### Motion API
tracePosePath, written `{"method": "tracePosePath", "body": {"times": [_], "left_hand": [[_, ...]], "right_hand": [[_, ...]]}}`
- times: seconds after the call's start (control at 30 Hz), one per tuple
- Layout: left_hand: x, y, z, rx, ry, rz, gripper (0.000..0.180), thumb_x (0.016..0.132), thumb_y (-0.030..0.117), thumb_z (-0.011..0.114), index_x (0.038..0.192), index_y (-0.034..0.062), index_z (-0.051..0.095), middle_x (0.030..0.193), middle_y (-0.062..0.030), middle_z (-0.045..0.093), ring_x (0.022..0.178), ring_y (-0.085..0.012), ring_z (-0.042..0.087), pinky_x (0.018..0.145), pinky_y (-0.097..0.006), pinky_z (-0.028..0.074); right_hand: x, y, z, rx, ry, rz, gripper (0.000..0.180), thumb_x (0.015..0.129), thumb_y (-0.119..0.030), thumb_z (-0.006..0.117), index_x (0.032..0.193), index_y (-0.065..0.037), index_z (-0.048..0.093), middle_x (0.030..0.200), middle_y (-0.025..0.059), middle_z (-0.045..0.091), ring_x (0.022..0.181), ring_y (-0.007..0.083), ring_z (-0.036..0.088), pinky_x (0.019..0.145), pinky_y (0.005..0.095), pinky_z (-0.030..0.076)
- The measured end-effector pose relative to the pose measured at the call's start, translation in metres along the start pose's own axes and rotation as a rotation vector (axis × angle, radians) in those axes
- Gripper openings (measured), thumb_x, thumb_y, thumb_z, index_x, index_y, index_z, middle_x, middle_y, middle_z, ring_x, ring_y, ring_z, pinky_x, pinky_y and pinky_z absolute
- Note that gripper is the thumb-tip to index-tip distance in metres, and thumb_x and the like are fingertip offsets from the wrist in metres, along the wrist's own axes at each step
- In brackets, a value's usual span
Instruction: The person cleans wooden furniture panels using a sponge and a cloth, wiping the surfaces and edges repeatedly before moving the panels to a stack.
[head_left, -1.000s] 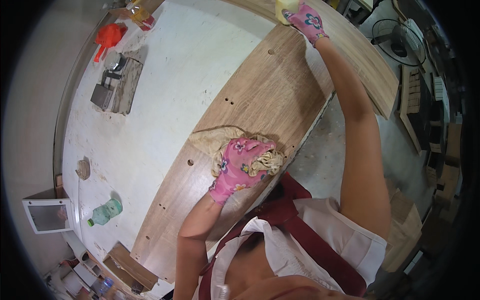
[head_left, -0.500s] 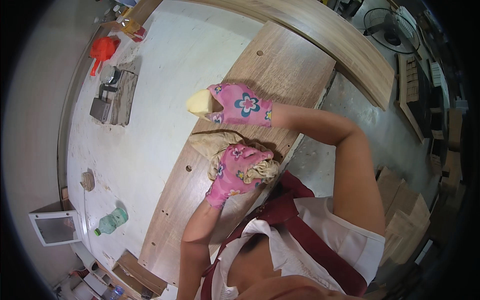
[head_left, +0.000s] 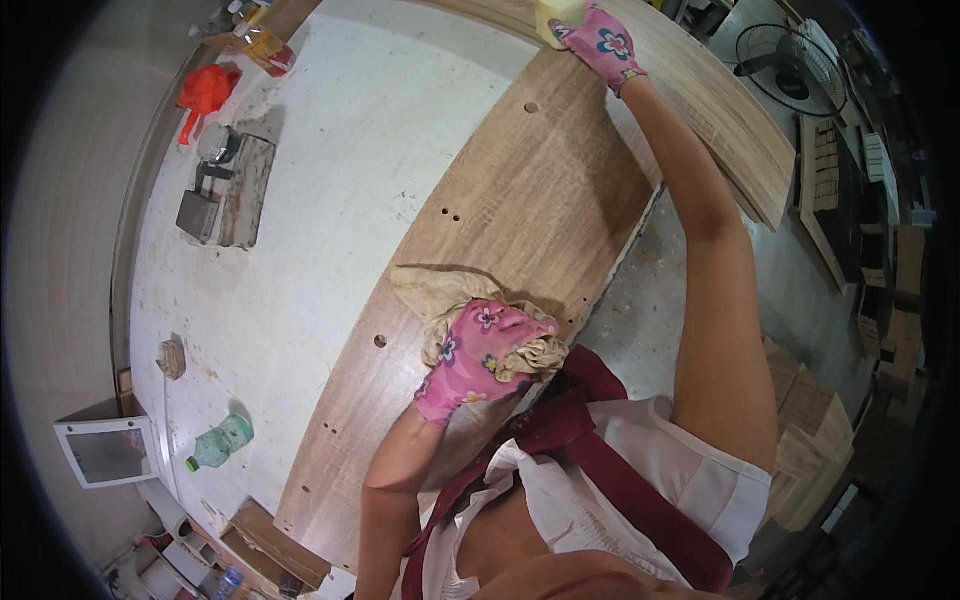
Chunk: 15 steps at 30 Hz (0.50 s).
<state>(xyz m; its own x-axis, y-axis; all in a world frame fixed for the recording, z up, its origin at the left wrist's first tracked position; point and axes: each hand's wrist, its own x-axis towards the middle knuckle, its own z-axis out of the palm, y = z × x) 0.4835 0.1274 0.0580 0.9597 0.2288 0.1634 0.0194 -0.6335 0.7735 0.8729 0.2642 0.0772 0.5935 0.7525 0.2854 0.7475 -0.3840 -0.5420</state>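
A long wood-grain board [head_left: 520, 190] with drilled holes lies slantwise in front of me. My left hand [head_left: 482, 358], in a pink flowered glove, is closed around a crumpled beige cloth [head_left: 435, 292] that rests on the board. Bunched cloth sticks out on both sides of the fingers. Far up at the board's far end, my right hand [head_left: 603, 45], in a matching glove, grips a pale yellow sponge-like block [head_left: 560, 14]. The top edge of the picture cuts off part of that block.
Under the board is a white worktable [head_left: 340, 150]. More wood-grain boards [head_left: 700, 110] lie beyond its far end. To the left are a green plastic bottle [head_left: 222, 442], a red-orange bag [head_left: 208, 90] and a worn block with metal pieces [head_left: 245, 190]. A fan [head_left: 790, 70] stands at upper right.
My right hand has moved with the yellow block from the middle of the board up to its far end, the arm stretching out. My left hand and the cloth stay nearly in place.
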Motion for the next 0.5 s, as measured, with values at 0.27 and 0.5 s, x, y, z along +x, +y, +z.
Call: {"method": "tracePosePath", "body": {"times": [0.27,0.5], "left_hand": [[0.001,0.003,-0.001,0.019,-0.034,-0.040,0.064,0.055,0.034,0.067,0.118,0.0221,0.058,0.095,0.0003,0.057,0.091,-0.0233,0.052,0.085,-0.037,0.038],[-0.002,0.001,0.005,0.061,-0.023,-0.051,0.061,0.055,0.037,0.069,0.112,0.0172,0.061,0.105,-0.0013,0.059,0.095,-0.0237,0.052,0.087,-0.037,0.036]], "right_hand": [[-0.029,0.034,-0.018,-0.116,0.041,-0.066,0.055,0.080,-0.047,0.056,0.102,0.003,0.056,0.093,0.0218,0.063,0.085,0.0358,0.061,0.075,0.0395,0.048],[-0.104,0.105,-0.092,-0.203,0.019,0.206,0.054,0.076,-0.048,0.060,0.100,0.000,0.057,0.093,0.0219,0.064,0.088,0.0366,0.061,0.076,0.0418,0.046]]}}
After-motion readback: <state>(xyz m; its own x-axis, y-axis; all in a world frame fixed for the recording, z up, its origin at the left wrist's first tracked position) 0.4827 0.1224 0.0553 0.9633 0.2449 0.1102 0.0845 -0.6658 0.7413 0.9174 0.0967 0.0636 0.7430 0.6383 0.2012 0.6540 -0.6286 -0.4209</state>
